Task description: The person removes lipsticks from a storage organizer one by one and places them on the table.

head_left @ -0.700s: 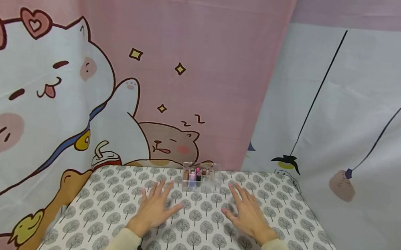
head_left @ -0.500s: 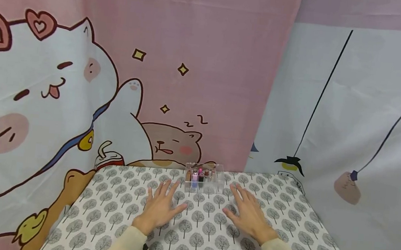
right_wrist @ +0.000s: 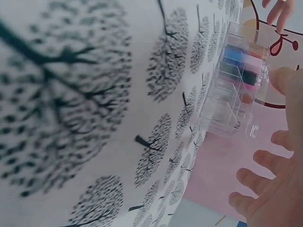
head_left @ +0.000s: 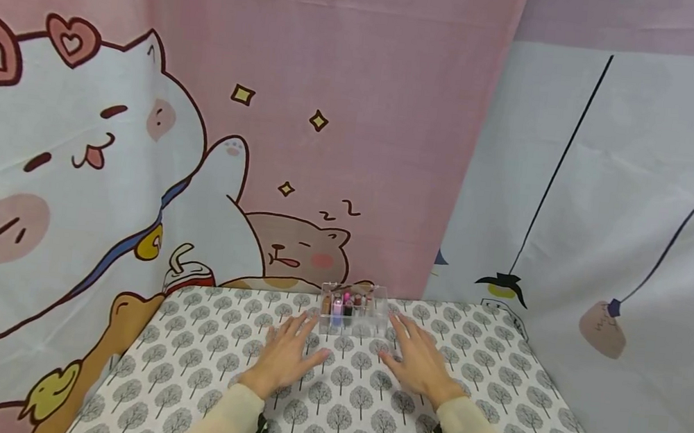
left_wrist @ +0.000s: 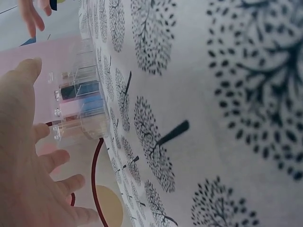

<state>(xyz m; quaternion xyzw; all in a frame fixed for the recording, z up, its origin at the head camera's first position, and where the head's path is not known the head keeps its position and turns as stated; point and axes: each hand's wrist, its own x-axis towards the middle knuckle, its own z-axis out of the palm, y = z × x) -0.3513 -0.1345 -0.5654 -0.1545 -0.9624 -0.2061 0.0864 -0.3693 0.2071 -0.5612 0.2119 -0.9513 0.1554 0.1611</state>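
Observation:
A clear plastic organizer stands on the far part of the table, holding several small cosmetic-like containers. Among them are a brown one, a pink-and-lilac bottle and a dark one. My left hand hovers in front of the organizer's left side, fingers spread and thumb pointing inward. On the other side, my right hand reaches forward with relaxed fingers, their tips near the organizer's right edge. Neither hand holds anything. In the right wrist view, the organizer's compartments on that side look see-through.
The table is covered by a white cloth printed with grey trees. Behind it hangs a pink curtain with cartoon animals, and a pale curtain runs along the right side.
Both hands have moved inward and slightly forward, closer to the organizer's sides. The head view has shifted slightly. The organizer stays in place on the cloth.

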